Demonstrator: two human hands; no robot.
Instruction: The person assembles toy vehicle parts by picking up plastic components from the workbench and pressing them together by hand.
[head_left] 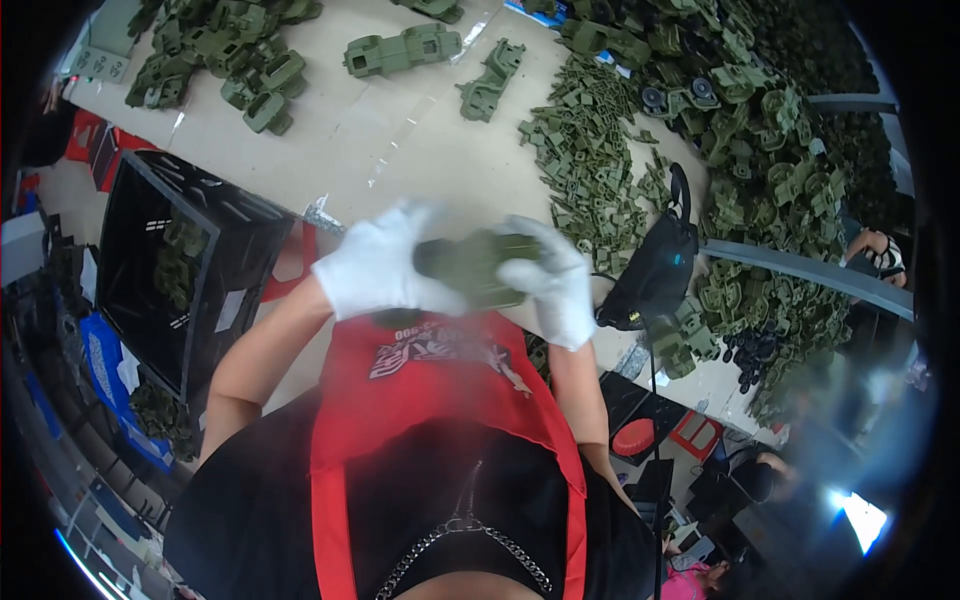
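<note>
Both my hands wear white gloves and hold one green plastic toy vehicle body [478,268] just above the table's near edge. My left hand [385,265] grips its left end, and my right hand [555,280] has its fingers wrapped round the right end. Motion blurs the part, so its details do not show. Farther off on the table lie a long green toy truck body [403,51] and a narrower green chassis piece [492,80], apart from each other.
Small green parts [590,165] are heaped right of my hands, beside a black pouch [655,265]. A large pile of green vehicle parts [760,130] fills the far right; another heap [230,50] lies far left. A black crate [190,270] with green parts stands at my left.
</note>
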